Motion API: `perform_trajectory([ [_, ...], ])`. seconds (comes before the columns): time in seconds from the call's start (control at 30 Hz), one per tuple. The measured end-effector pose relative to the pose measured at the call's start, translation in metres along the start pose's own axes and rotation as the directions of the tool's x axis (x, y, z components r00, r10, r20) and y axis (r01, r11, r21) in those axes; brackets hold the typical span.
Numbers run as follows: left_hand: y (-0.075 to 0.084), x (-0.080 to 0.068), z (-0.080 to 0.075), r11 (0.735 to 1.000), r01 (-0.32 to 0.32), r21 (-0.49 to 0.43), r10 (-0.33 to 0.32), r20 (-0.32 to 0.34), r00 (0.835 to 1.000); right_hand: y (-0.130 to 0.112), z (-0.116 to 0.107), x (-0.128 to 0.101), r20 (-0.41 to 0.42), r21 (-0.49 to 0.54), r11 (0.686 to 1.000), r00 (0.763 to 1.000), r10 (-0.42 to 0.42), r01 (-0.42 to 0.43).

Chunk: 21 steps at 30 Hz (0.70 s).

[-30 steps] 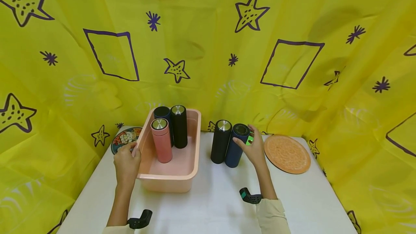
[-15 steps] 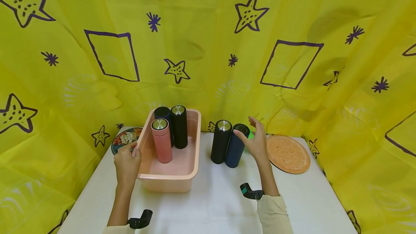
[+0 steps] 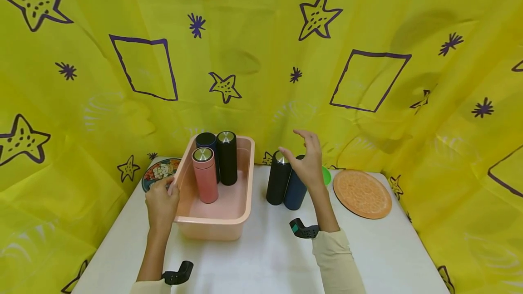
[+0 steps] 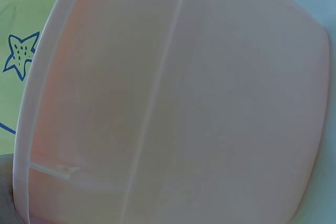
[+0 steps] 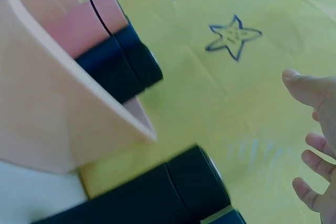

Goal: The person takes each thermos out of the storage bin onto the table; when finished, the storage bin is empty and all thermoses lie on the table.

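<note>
My left hand (image 3: pixel 162 205) grips the left rim of a pink plastic tub (image 3: pixel 214 231); the tub's outer wall (image 4: pixel 236 108) fills most of the left wrist view. Inside stand a pink thermos flask (image 3: pixel 206 180), a black flask (image 3: pixel 229 162) and a navy flask (image 3: pixel 206 139) partly hidden behind the pink one. On the table to the tub's right, a second black flask (image 3: pixel 277 185) and a second navy flask (image 3: pixel 295 194) stand side by side. My right hand (image 3: pixel 309 163) is raised at their tops, thumb and fingers spread, holding nothing; it covers part of the navy flask's top.
A round orange mat (image 3: pixel 362 194) lies at the right on the white table (image 3: pixel 269 257). Something bright green (image 3: pixel 326 176) shows behind my right hand. A patterned round mat (image 3: pixel 161 171) is partly covered by the tub. A yellow curtain (image 3: pixel 261 117) hangs behind.
My right hand has let go of the navy flask on the table, then risen and shifted left toward the black flask. My left hand stays on the tub rim.
</note>
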<state>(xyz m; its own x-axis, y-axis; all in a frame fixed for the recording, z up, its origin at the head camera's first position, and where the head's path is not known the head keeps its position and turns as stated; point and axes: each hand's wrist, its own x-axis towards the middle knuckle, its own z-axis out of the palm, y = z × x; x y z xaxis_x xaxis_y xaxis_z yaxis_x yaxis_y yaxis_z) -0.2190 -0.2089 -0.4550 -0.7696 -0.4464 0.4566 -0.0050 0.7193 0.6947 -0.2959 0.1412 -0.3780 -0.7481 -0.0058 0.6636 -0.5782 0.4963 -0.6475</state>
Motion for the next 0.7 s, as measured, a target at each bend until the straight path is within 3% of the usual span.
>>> perform_trajectory([
  [0.23,-0.003,0.000,0.001,1.000,-0.013,-0.005,0.013,-0.021,1.000,-0.015,0.031,0.005,0.069,0.037,0.995,0.994,-0.090,0.088],
  [0.33,-0.002,0.001,0.001,1.000,-0.007,-0.002,0.007,-0.010,1.000,-0.019,0.045,0.006,0.115,0.081,0.993,0.989,-0.094,0.085],
  [0.47,0.000,0.002,0.000,1.000,-0.012,-0.002,0.012,-0.009,1.000,-0.021,0.065,0.007,0.215,0.147,0.989,0.976,-0.036,0.004],
  [0.7,-0.002,0.001,0.001,1.000,-0.013,-0.003,0.012,-0.017,1.000,-0.018,0.096,0.001,0.358,0.209,0.970,0.933,0.043,-0.125],
])
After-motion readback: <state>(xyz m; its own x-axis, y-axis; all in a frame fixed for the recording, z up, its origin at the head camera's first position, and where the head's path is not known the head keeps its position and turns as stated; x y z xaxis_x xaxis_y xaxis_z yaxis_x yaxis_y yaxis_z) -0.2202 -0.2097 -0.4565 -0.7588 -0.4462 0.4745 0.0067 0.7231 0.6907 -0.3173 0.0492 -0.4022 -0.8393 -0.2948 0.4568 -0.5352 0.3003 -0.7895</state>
